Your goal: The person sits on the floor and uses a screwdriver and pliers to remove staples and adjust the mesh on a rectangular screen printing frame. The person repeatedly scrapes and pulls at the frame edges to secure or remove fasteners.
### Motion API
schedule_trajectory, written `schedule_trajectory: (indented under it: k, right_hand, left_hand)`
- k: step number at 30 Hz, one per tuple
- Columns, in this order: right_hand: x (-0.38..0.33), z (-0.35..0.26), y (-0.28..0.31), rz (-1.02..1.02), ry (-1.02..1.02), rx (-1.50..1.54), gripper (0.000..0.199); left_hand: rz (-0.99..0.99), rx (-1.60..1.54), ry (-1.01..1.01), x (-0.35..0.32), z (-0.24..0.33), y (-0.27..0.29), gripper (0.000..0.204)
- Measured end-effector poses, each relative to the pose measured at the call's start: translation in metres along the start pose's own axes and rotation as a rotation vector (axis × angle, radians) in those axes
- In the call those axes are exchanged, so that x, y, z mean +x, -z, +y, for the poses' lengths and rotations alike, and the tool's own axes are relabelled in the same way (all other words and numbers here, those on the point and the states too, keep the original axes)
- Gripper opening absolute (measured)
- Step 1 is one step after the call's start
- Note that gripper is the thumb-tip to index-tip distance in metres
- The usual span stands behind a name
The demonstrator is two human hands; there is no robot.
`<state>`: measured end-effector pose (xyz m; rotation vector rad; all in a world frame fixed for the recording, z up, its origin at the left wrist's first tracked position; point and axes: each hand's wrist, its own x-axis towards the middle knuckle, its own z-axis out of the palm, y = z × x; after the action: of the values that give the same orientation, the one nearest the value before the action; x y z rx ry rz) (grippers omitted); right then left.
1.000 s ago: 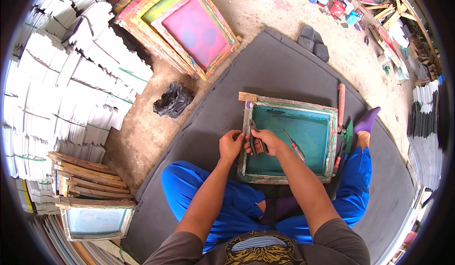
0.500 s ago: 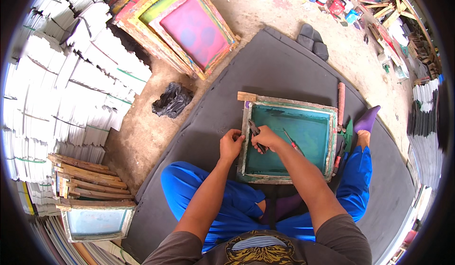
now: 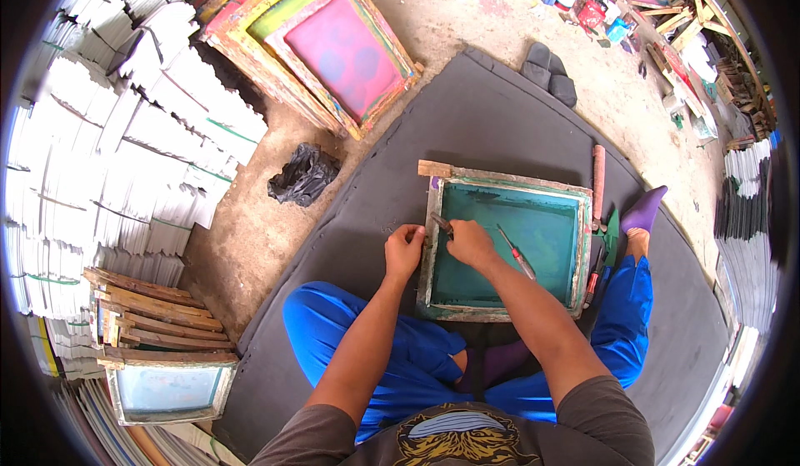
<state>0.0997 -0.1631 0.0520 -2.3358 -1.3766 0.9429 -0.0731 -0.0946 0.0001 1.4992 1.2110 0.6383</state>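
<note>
A wooden silkscreen frame [image 3: 518,180] with green-stained mesh [image 3: 479,289] lies in front of my crossed legs. My right hand [image 3: 472,243] is closed round a pair of dark pliers [image 3: 440,223], whose jaws point at the frame's left bar. My left hand [image 3: 404,250] is at the outer side of that bar, thumb and fingers pinched together; what they grip, if anything, is too small to make out. On the mesh, right of my right hand, rests a screwdriver [image 3: 522,262] with a red and clear handle.
A pink roll [image 3: 599,178] and more hand tools [image 3: 602,266] lie along the frame's right side on the dark mat [image 3: 375,203]. Beyond the mat are a black plastic bag [image 3: 304,174], leaning screen frames [image 3: 343,57], slippers [image 3: 549,74] and white paper stacks [image 3: 108,149].
My right hand has turned and shifted slightly, bringing the pliers flatter and closer to the frame's left bar. My left hand has barely moved.
</note>
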Motion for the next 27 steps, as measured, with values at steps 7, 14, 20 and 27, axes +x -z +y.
schedule_trajectory:
  k: [7, 14, 20, 27]
  right_hand:
    - [-0.022, -0.047, 0.032, -0.481, 0.025, 0.211, 0.030]
    - [-0.005, -0.012, 0.009, -0.703, -0.138, 0.873, 0.043]
    - [0.011, 0.011, 0.018, -0.666, -0.302, 1.211, 0.048]
    - [0.020, 0.013, 0.011, -0.655, -0.326, 1.260, 0.049]
  left_hand:
    - [-0.233, -0.836, 0.538, 0.009, 0.022, 0.029, 0.022]
    - [-0.106, -0.795, 0.622, 0.017, 0.015, 0.034, 0.023]
    - [0.386, 0.110, 0.207, 0.021, 0.014, 0.039, 0.031]
    - [0.298, 0.131, -0.115, 0.008, 0.023, 0.021, 0.024]
